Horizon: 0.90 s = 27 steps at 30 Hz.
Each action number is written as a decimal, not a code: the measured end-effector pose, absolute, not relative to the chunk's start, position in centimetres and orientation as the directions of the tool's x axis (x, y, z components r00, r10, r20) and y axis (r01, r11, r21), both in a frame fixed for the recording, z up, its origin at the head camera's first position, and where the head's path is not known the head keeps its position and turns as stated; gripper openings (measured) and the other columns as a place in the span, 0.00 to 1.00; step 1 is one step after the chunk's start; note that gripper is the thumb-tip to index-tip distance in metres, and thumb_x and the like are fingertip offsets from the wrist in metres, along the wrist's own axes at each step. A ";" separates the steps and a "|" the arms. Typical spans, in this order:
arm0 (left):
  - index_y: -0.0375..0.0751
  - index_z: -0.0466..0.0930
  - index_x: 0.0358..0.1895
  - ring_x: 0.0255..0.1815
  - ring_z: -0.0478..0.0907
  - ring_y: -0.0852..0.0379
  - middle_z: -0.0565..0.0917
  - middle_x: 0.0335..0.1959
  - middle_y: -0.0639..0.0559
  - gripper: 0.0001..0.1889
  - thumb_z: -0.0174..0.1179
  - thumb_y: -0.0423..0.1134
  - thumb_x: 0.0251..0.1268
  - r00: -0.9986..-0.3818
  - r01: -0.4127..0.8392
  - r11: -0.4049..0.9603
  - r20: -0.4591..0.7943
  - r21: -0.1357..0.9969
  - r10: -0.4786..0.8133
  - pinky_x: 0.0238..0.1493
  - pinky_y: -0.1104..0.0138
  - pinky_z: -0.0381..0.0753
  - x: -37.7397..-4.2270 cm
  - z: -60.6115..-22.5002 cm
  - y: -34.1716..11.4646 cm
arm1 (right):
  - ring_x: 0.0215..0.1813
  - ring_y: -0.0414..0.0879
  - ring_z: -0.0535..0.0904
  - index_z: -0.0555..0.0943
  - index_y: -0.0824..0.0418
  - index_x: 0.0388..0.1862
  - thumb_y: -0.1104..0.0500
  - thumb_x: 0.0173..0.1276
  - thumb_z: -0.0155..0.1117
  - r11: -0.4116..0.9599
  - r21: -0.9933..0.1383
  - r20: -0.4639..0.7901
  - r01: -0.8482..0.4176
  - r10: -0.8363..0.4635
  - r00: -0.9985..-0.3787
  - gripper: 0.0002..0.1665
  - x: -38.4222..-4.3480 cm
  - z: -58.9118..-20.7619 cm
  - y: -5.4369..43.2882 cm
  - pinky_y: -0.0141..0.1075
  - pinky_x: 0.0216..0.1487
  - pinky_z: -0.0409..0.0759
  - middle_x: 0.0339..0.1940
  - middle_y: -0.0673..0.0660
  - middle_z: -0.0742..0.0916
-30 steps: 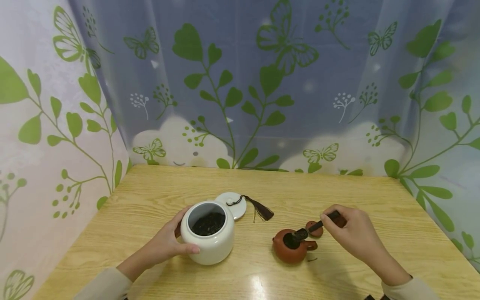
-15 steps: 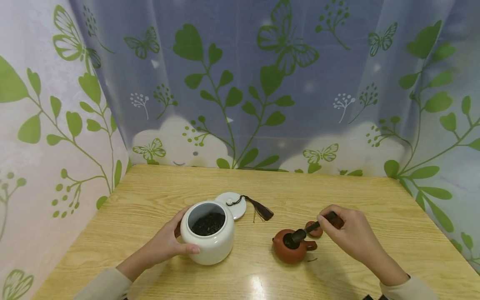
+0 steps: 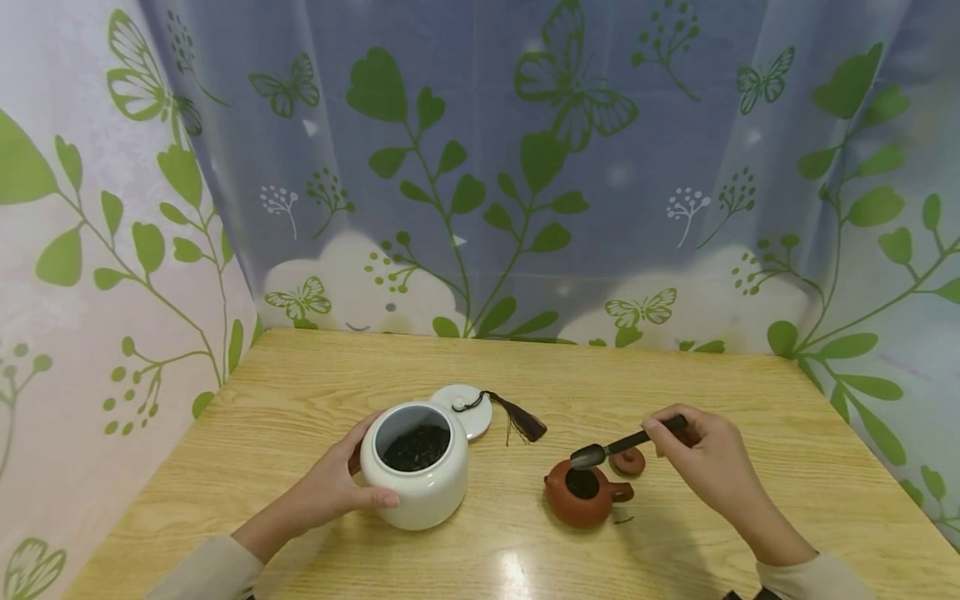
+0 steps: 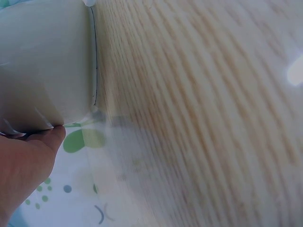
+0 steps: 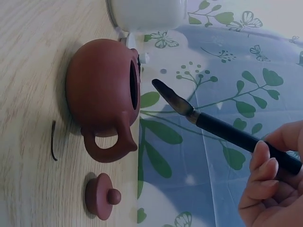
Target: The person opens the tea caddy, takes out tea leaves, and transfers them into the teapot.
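Observation:
My left hand grips the side of a white jar, thumb in front and fingers around the far side. Dark tea leaves lie inside the jar. My right hand pinches the black handle of a tea scoop. The scoop's head hovers just above the open mouth of a reddish-brown clay teapot; in the right wrist view the scoop is clearly apart from the teapot. Something dark fills the teapot's mouth.
The jar's white lid with a dark tassel lies behind the jar. The teapot's small lid sits behind its handle. One stray tea leaf lies on the wooden table. A patterned curtain hangs behind.
The scoop has lifted out of the teapot's mouth, first turning over, then levelling above it. My left hand and the jar have stayed in place.

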<state>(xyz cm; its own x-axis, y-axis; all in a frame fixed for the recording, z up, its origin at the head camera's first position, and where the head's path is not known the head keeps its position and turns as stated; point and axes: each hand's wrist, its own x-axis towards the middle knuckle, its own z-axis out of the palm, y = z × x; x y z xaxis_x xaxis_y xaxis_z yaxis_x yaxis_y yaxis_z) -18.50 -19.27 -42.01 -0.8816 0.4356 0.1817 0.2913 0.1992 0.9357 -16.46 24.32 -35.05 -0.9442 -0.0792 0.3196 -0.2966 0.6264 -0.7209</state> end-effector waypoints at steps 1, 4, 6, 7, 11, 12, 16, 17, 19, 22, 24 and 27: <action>0.41 0.50 0.70 0.63 0.61 0.43 0.63 0.64 0.41 0.51 0.74 0.35 0.42 -0.882 0.290 0.201 0.180 0.936 0.436 0.57 0.73 0.62 -18.5 -42.0 -19.3 | 0.16 0.44 0.70 0.81 0.61 0.37 0.53 0.66 0.60 0.618 -0.728 0.324 -0.296 -0.071 -0.943 0.12 -16.5 -35.1 24.2 0.35 0.16 0.68 0.19 0.51 0.79; 0.40 0.50 0.70 0.63 0.61 0.43 0.63 0.64 0.41 0.51 0.74 0.35 0.42 -0.883 0.289 0.205 0.177 0.935 0.435 0.57 0.73 0.62 -18.5 -42.0 -19.3 | 0.18 0.44 0.71 0.82 0.61 0.37 0.54 0.66 0.60 0.600 -0.741 0.342 -0.301 -0.048 -0.938 0.11 -16.8 -35.3 23.8 0.35 0.17 0.68 0.20 0.52 0.80; 0.40 0.50 0.70 0.63 0.61 0.43 0.63 0.64 0.41 0.51 0.74 0.36 0.42 -0.883 0.288 0.207 0.176 0.935 0.434 0.57 0.73 0.62 -18.4 -41.9 -19.3 | 0.19 0.44 0.72 0.82 0.62 0.37 0.55 0.66 0.60 0.582 -0.754 0.348 -0.304 -0.038 -0.937 0.10 -16.9 -35.2 23.3 0.34 0.19 0.69 0.20 0.52 0.80; 0.40 0.50 0.70 0.63 0.61 0.43 0.63 0.64 0.41 0.51 0.74 0.36 0.42 -0.884 0.288 0.206 0.176 0.935 0.434 0.57 0.73 0.62 -18.4 -41.9 -19.3 | 0.19 0.44 0.72 0.82 0.62 0.37 0.56 0.66 0.60 0.572 -0.760 0.350 -0.307 -0.037 -0.936 0.10 -16.9 -35.1 23.0 0.34 0.20 0.69 0.20 0.51 0.80; 0.40 0.50 0.70 0.63 0.61 0.43 0.63 0.65 0.41 0.51 0.74 0.35 0.42 -0.883 0.290 0.206 0.178 0.935 0.435 0.57 0.73 0.62 -18.4 -41.9 -19.3 | 0.19 0.46 0.71 0.81 0.65 0.37 0.59 0.67 0.59 0.526 -0.790 0.347 -0.316 -0.043 -0.937 0.10 -16.5 -33.9 21.4 0.34 0.20 0.68 0.20 0.53 0.80; 0.41 0.50 0.70 0.63 0.61 0.43 0.63 0.65 0.41 0.51 0.74 0.35 0.42 -0.883 0.290 0.206 0.178 0.935 0.435 0.57 0.73 0.62 -18.4 -42.0 -19.3 | 0.18 0.46 0.69 0.80 0.66 0.37 0.59 0.67 0.59 0.510 -0.799 0.343 -0.318 -0.047 -0.938 0.09 -16.3 -33.4 20.9 0.35 0.19 0.67 0.20 0.55 0.80; 0.41 0.50 0.70 0.63 0.61 0.44 0.63 0.65 0.42 0.51 0.74 0.36 0.42 -0.883 0.289 0.212 0.175 0.934 0.435 0.57 0.73 0.61 -18.5 -42.0 -19.3 | 0.14 0.44 0.64 0.79 0.68 0.36 0.59 0.67 0.58 0.400 -0.862 0.310 -0.313 -0.075 -0.948 0.11 -16.3 -32.8 19.5 0.36 0.13 0.63 0.21 0.62 0.79; 0.41 0.50 0.70 0.63 0.61 0.44 0.63 0.65 0.42 0.51 0.74 0.36 0.42 -0.883 0.291 0.212 0.177 0.933 0.435 0.57 0.73 0.61 -18.5 -42.0 -19.3 | 0.12 0.44 0.62 0.79 0.68 0.36 0.58 0.67 0.59 0.363 -0.878 0.301 -0.310 -0.085 -0.950 0.12 -16.6 -33.0 19.3 0.36 0.11 0.62 0.22 0.62 0.78; 0.41 0.50 0.70 0.63 0.61 0.44 0.63 0.65 0.42 0.51 0.74 0.36 0.42 -0.882 0.294 0.212 0.180 0.932 0.435 0.57 0.73 0.61 -18.4 -42.0 -19.3 | 0.13 0.45 0.64 0.79 0.67 0.36 0.56 0.67 0.59 0.330 -0.889 0.303 -0.318 -0.096 -0.948 0.13 -17.2 -33.6 18.9 0.36 0.12 0.64 0.22 0.62 0.79; 0.40 0.50 0.70 0.63 0.61 0.43 0.63 0.65 0.42 0.51 0.74 0.35 0.42 -0.880 0.301 0.211 0.186 0.930 0.436 0.57 0.73 0.61 -18.4 -41.9 -19.3 | 0.16 0.46 0.68 0.80 0.65 0.36 0.54 0.66 0.60 0.310 -0.888 0.323 -0.339 -0.105 -0.941 0.13 -17.9 -34.1 17.9 0.36 0.14 0.68 0.22 0.58 0.80; 0.40 0.50 0.70 0.63 0.61 0.43 0.63 0.65 0.42 0.51 0.74 0.36 0.42 -0.881 0.301 0.212 0.186 0.930 0.436 0.57 0.73 0.61 -18.4 -41.9 -19.3 | 0.23 0.47 0.73 0.81 0.63 0.36 0.55 0.66 0.60 0.333 -0.872 0.343 -0.358 -0.106 -0.933 0.12 -18.1 -34.1 17.0 0.36 0.22 0.73 0.22 0.57 0.81; 0.40 0.50 0.70 0.63 0.61 0.43 0.63 0.65 0.42 0.51 0.74 0.36 0.42 -0.882 0.299 0.215 0.183 0.930 0.434 0.57 0.72 0.62 -18.4 -41.9 -19.2 | 0.24 0.47 0.75 0.81 0.65 0.37 0.57 0.67 0.59 0.301 -0.879 0.345 -0.370 -0.132 -0.929 0.10 -18.2 -33.8 15.5 0.37 0.28 0.75 0.22 0.57 0.81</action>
